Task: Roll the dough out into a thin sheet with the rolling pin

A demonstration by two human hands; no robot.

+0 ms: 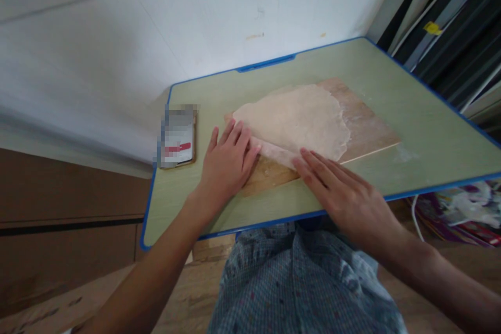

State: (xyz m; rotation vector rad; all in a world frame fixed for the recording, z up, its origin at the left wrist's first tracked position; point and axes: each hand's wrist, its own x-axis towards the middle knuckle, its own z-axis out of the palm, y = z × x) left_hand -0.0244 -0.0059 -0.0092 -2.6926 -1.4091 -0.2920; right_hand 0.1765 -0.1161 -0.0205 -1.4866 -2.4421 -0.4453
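Note:
A wide, thin sheet of dough (293, 117) lies on a wooden board (364, 115). Along its near edge runs a pale, floury roll (274, 152); whether a rolling pin is inside it I cannot tell. My left hand (227, 159) lies over the roll's left end, fingers stretched forward and thumb out to the side along it. Over the right end, my right hand (332, 182) rests with its fingers extended and fairly flat. Both palms hide the ends of the roll.
The board is on a pale green table (422, 109) with a blue rim. A phone (178, 138), partly blurred, is at the left. A white wall (235, 15) stands behind the table. Below its right side is a bag of plastic items (465, 209).

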